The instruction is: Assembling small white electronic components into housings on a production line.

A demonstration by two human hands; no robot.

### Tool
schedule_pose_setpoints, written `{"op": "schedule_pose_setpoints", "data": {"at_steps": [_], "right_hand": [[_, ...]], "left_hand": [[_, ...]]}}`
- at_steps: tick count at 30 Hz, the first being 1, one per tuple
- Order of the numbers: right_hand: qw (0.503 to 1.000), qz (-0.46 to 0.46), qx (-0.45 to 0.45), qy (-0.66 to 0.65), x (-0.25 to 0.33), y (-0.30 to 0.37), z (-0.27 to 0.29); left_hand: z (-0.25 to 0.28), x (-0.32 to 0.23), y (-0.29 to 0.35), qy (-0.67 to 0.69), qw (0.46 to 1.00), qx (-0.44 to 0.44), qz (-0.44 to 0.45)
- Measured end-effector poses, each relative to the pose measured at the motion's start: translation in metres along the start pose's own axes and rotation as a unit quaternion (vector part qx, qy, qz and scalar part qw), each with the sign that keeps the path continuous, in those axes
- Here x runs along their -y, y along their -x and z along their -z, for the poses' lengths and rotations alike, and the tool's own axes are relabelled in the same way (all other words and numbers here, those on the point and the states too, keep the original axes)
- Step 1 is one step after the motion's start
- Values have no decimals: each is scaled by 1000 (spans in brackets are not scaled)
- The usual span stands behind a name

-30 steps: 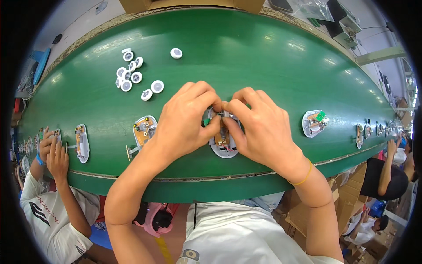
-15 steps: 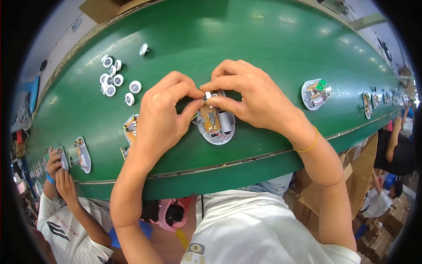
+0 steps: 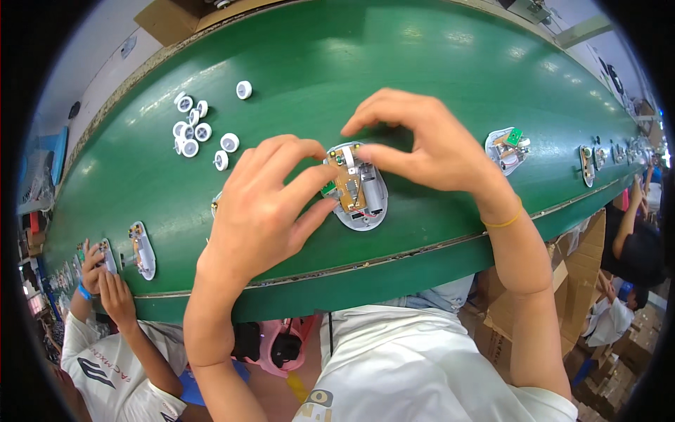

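A grey oval housing point(image 3: 380, 205) lies on the bench in front of me. Inside it are a brown circuit board point(image 3: 349, 190), a silver cylinder point(image 3: 370, 187), thin wires and an upright white part point(image 3: 348, 156). My left hand point(image 3: 271, 193) is at its left edge, with thumb and forefinger on either side of a small green circuit board point(image 3: 328, 188), which they partly hide. At the upper right of the housing is my right hand point(image 3: 429, 144), thumb and fingers spread apart and nothing between them; the thumb tip is close to the housing's top edge.
Several white wheels point(image 3: 188, 131) lie loose at the left on the green bench point(image 3: 316, 84). Similar housings stand along it, one to the right point(image 3: 508, 149) and one to the left point(image 3: 143, 251). Another person's hands point(image 3: 112, 288) work at the far left. A cardboard box point(image 3: 167, 20) stands behind.
My right hand has opened and drawn away from the top of the housing. My left fingers have come down to its left side. The view has shifted a little.
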State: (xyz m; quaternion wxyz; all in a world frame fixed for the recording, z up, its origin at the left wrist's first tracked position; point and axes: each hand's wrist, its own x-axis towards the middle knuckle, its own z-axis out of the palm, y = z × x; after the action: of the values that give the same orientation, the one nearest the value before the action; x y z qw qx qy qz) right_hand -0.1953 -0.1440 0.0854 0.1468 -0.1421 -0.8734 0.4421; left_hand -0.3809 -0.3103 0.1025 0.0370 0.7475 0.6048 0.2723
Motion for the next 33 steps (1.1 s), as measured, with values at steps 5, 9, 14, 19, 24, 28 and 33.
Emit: {"op": "schedule_pose_setpoints", "data": {"at_steps": [5,9,14,19,24,28,33], "right_hand": [[999,37,18,-32,27,3,13],[995,87,39,39,35,10,-15],[991,75,106,36,38,10,-16],[996,16,89,-10,36,6,-13],[999,-38,25,-24,30,-1,-7],[998,-21,-50,-31,19,-5,-6],[999,2,-52,5,0,-5,-2]], "left_hand": [[-16,9,4,6,1000,29,6],[-22,14,12,-7,1000,1,-17],[-21,18,19,-32,999,7,-8],[-11,17,20,-20,999,34,-11],[-3,13,16,0,999,54,5],[1,9,13,9,998,61,-10],[-4,4,9,15,998,51,-25]]}}
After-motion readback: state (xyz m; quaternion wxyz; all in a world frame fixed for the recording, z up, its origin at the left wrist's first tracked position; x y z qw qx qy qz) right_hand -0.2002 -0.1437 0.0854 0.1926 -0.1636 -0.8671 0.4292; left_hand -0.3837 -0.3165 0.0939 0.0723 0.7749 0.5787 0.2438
